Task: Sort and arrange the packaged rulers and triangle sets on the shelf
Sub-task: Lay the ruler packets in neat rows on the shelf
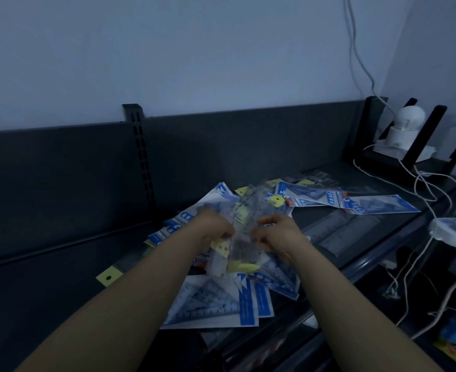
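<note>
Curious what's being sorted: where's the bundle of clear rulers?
Centre of the head view: the bundle of clear rulers is gripped between left hand and right hand, above the triangle sets.

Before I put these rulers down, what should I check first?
1. Left hand grips the ruler bundle: ok.
2. Right hand grips it too: ok.
3. Bundle squared up: not ok, the rulers fan apart at the top.
4. Bare shelf at the left for a ruler row: ok.
5. Triangle packs stacked neatly: not ok, they overlap in a heap.
6. Every ruler gathered: not ok, one loose ruler lies at the left.
</note>
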Demonstrator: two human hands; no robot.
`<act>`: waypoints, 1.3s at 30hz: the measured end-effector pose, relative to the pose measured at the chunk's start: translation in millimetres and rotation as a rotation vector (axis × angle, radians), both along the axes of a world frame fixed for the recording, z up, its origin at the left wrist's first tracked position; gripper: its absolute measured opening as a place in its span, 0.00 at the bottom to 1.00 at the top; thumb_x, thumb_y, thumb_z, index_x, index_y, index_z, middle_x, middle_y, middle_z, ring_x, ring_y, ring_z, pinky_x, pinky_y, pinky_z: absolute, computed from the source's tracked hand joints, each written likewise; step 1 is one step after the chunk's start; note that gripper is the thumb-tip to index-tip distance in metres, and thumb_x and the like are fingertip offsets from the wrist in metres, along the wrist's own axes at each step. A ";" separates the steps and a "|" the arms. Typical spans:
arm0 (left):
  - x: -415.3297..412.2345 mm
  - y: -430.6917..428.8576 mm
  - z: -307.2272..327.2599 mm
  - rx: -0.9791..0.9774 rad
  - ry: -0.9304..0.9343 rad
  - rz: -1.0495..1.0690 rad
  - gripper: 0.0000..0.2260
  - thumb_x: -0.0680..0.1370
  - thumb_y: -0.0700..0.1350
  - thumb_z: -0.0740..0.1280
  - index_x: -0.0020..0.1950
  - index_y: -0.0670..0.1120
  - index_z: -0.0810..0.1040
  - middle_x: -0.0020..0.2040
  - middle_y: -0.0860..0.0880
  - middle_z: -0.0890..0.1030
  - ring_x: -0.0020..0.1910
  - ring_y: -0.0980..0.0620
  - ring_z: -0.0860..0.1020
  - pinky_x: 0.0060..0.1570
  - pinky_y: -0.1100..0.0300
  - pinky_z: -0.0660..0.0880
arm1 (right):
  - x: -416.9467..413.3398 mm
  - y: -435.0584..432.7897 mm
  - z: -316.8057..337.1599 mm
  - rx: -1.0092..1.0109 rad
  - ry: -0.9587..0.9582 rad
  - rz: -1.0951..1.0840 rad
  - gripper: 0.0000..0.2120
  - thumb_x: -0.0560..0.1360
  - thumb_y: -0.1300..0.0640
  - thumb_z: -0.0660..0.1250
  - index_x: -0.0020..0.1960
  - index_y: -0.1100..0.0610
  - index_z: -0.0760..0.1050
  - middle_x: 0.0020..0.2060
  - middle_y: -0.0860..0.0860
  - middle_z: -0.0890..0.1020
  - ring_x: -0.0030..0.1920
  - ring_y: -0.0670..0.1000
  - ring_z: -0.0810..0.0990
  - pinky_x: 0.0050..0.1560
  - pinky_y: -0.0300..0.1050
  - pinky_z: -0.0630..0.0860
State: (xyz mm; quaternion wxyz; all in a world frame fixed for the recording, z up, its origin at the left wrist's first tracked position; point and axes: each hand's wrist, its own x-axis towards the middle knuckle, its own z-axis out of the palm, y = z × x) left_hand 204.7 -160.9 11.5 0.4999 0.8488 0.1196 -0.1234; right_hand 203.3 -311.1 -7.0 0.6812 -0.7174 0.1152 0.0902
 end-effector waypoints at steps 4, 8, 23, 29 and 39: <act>-2.1 -2.6 -0.2 0.029 -0.023 -0.014 0.15 0.74 0.37 0.68 0.60 0.36 0.74 0.55 0.39 0.79 0.52 0.42 0.80 0.54 0.49 0.79 | -0.3 0.2 0.8 -0.005 -0.002 0.000 0.15 0.68 0.76 0.68 0.49 0.61 0.73 0.42 0.60 0.79 0.31 0.54 0.77 0.25 0.40 0.77; -4.1 1.9 2.5 0.027 -0.064 0.009 0.13 0.75 0.37 0.68 0.58 0.36 0.76 0.55 0.38 0.80 0.52 0.42 0.80 0.51 0.51 0.78 | -4.9 0.5 4.2 0.045 -0.019 -0.007 0.14 0.69 0.75 0.68 0.47 0.59 0.73 0.40 0.59 0.77 0.27 0.53 0.74 0.22 0.38 0.72; -44.8 42.7 28.2 -0.152 -0.221 0.061 0.08 0.75 0.36 0.69 0.53 0.38 0.79 0.45 0.40 0.83 0.39 0.46 0.82 0.37 0.56 0.79 | -27.9 18.6 34.8 -0.002 -0.221 0.082 0.20 0.71 0.69 0.71 0.58 0.55 0.70 0.49 0.63 0.76 0.42 0.57 0.79 0.45 0.50 0.81; -81.1 80.0 21.3 -0.179 -0.205 0.128 0.07 0.76 0.37 0.69 0.53 0.39 0.79 0.47 0.40 0.83 0.40 0.46 0.82 0.41 0.54 0.79 | -50.2 55.2 31.0 -0.086 -0.271 0.164 0.22 0.72 0.67 0.71 0.62 0.56 0.69 0.40 0.58 0.76 0.38 0.55 0.78 0.48 0.55 0.79; -180.5 172.1 25.1 -0.286 -0.247 0.276 0.05 0.75 0.34 0.68 0.51 0.39 0.78 0.48 0.37 0.83 0.45 0.41 0.82 0.46 0.47 0.80 | -123.6 152.8 38.9 -0.132 -0.357 0.329 0.23 0.72 0.64 0.72 0.64 0.53 0.69 0.45 0.58 0.78 0.47 0.64 0.80 0.47 0.60 0.80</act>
